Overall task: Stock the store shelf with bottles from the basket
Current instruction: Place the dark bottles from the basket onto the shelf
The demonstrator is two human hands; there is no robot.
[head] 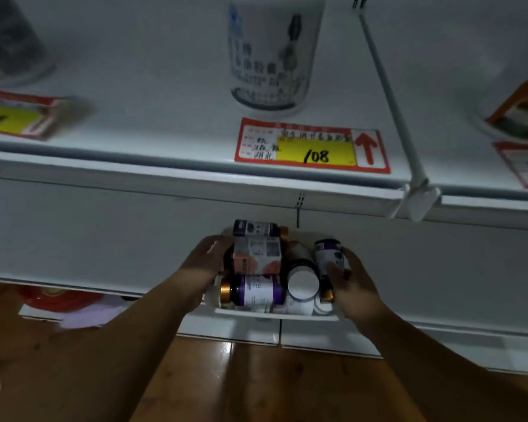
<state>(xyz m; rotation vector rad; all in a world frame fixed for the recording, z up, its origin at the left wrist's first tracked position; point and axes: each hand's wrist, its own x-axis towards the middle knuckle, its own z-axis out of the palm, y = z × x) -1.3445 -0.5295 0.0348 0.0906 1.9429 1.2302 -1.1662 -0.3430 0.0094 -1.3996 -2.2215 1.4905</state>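
Both forearms are stretched out to the white basket (275, 315) at the lower shelf's front edge: a purple-label bottle (329, 258) is gripped round its body by the right hand (352, 284), basket's right side. Looks small, light, rigid, probably slick. Left hand (206, 257) fingers are hidden behind the bottles, so can't tell.

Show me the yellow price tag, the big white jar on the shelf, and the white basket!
yellow price tag (316, 153): head view, on its handwritten number.
big white jar (272, 56): head view, on its printed label.
white basket (275, 314): head view, on its near rim.
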